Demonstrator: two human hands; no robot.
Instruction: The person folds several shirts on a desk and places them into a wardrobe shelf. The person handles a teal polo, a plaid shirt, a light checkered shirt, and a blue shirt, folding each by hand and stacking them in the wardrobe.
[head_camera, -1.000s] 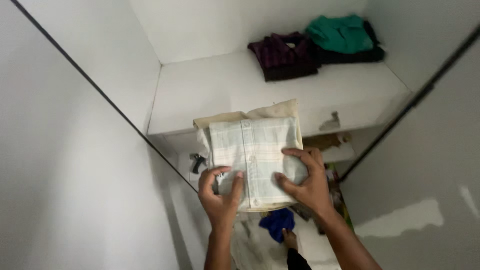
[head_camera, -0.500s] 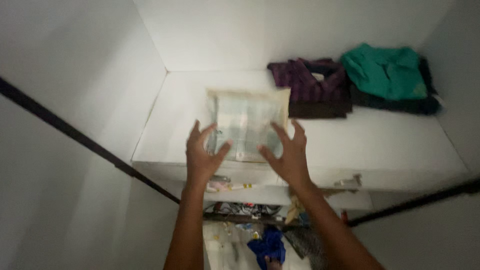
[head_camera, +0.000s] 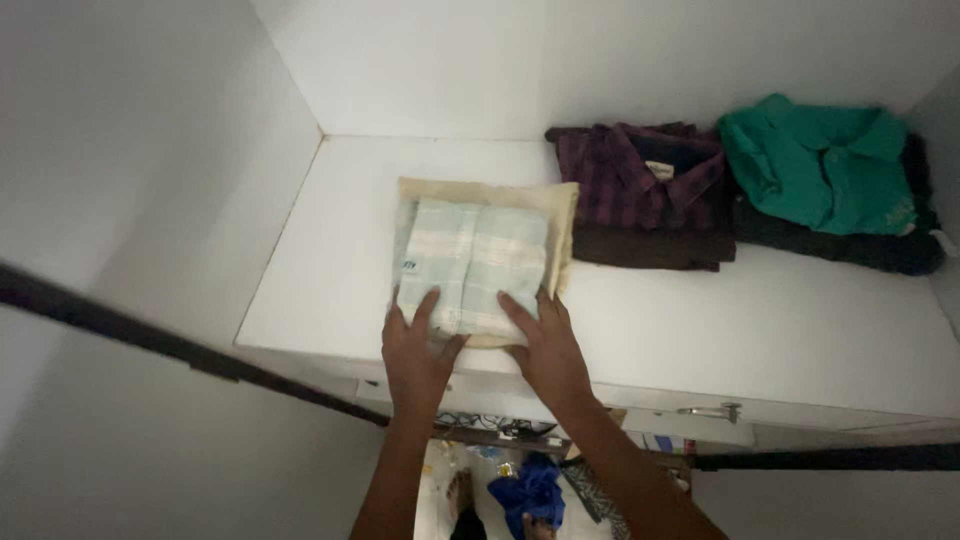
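Left hand (head_camera: 413, 352), right hand (head_camera: 548, 347), touching folded plaid shirt (head_camera: 472, 263), white shelf (head_camera: 330, 270)

- The light is dim and flat, with a greyish cast overall.
- The white shelf (head_camera: 330, 290) is the brightest surface; its back wall glows softly without glare.
- Below the shelf's front edge the view falls into deep shadow, and detail is lost.
- The dark diagonal rail left of the shelf is smeared by motion blur.
- Clothes at the shelf's right end look soft and slightly grainy.
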